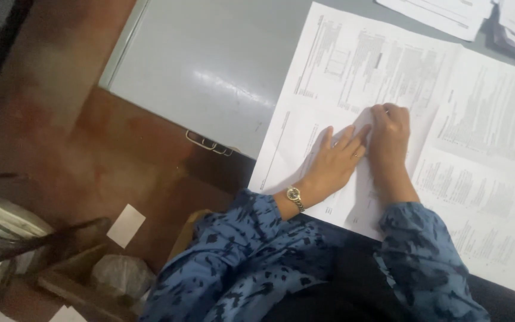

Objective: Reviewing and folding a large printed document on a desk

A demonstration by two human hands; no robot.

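Grey desk (210,65) over reddish floor (90,149), bare at left. Printed sheets (353,71) covering right side, cut off by frame. Left hand (332,161) flat, fingers spread, pressing near sheet. Right hand (388,128) curled, knuckles down on same sheet; grip unclear. Print unreadable.

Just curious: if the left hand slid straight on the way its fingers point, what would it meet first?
Most likely the right hand: the left hand lies flat on the printed sheet, fingers aimed at it, nearly touching.
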